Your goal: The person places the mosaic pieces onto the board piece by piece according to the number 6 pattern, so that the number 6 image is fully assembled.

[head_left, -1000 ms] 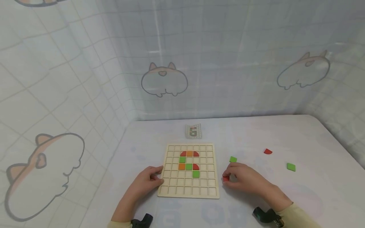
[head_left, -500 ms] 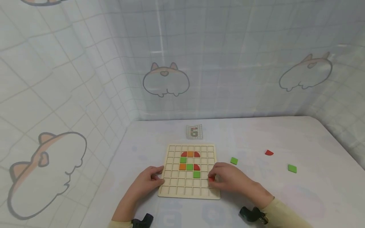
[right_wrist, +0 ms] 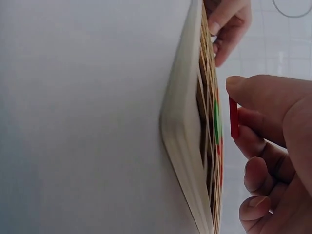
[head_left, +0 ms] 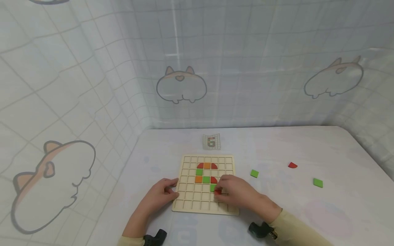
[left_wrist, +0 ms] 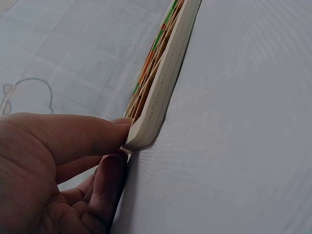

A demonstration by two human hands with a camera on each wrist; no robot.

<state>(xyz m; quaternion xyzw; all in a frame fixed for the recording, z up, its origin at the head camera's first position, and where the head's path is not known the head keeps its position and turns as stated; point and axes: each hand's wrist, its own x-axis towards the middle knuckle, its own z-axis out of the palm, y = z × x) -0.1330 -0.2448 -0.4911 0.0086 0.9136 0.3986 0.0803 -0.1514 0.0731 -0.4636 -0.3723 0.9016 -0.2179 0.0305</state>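
A square wooden grid board (head_left: 196, 206) lies on the table in the head view, with red, orange and green tiles set in several of its cells. My left hand (head_left: 155, 196) holds the board's left edge with thumb and fingers. Over the board's right half, my right hand (head_left: 238, 192) pinches a red quarter-round tile (head_left: 218, 192) just below a green square tile (head_left: 212, 187). The right wrist view shows the red tile (right_wrist: 234, 118) on edge between thumb and finger, apart from the board's face. The right hand covers several cells on that side.
Right of the board lie a green tile (head_left: 254, 173), a red quarter-round tile (head_left: 292, 165) and another green tile (head_left: 318, 182). Behind the board sits a small pattern card (head_left: 211, 141). A patterned curtain (head_left: 252, 85) encloses the table's back and sides.
My right hand has carried the red tile leftward from the table beside the board to above its cells. My left hand stays at the board's left edge. The view has shifted slightly.
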